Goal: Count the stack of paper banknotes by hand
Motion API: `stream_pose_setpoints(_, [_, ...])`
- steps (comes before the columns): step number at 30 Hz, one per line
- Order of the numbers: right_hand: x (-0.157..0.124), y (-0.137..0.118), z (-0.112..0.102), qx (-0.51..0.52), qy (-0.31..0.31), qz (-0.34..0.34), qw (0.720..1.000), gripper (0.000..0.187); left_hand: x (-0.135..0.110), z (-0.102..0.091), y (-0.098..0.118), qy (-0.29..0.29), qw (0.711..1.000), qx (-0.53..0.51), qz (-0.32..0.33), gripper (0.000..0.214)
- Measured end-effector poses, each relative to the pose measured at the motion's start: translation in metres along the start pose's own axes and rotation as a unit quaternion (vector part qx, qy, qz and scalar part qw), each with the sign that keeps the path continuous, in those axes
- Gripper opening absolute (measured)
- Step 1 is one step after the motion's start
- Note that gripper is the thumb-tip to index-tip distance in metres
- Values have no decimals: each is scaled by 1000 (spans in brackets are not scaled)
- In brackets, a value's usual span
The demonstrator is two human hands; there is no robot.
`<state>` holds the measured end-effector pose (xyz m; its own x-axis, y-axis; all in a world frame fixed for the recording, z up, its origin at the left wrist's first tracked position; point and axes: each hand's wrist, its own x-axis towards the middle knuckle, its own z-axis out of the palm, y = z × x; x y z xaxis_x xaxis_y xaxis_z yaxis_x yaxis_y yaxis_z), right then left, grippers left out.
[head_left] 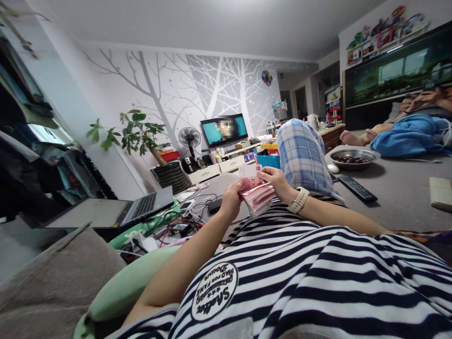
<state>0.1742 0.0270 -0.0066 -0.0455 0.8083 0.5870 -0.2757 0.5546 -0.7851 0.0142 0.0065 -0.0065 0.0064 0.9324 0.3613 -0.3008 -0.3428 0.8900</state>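
A thick stack of pink banknotes is held above my lap, folded or bent so that some notes stand upright. My left hand grips its left side, thumb on the front. At the upper right edge, the fingers of my right hand pinch a raised note marked 100. A pale watch strap circles my right wrist. The lower ends of the notes hang close to my striped shirt. My palms and the back of the stack are hidden.
To the left, an open laptop stands beside tangled cables. On the sofa at right lie a remote control and a metal bowl of dark round items. Another person's bare feet rest by a blue cloth.
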Motion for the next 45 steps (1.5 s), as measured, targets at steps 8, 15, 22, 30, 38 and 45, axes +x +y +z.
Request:
stream_pose_setpoints(8, [5,8,-2,-25,20,-28,999,43,0,1,2,20,999,-17,-25,21])
stream_pose_setpoints(15, [5,10,-3,-48,33,-48,997,42,3,-1,-1,2,1000,-22,-21,23])
stream_pose_setpoints(22, [5,7,-1,-16,36,-42,998,37,2,-1,0,-4,1000,-19,-24,21])
stream_pose_setpoints(30, [4,5,-1,1,34,-26,999,32,3,-1,0,7,999,-20,-25,18])
stream_pose_setpoints(38, [2,-4,0,18,28,-10,999,29,4,-3,0,1,999,-28,-29,26])
stream_pose_setpoints(45, [1,-12,1,34,-17,13,999,36,5,-4,3,0,999,-24,-25,31])
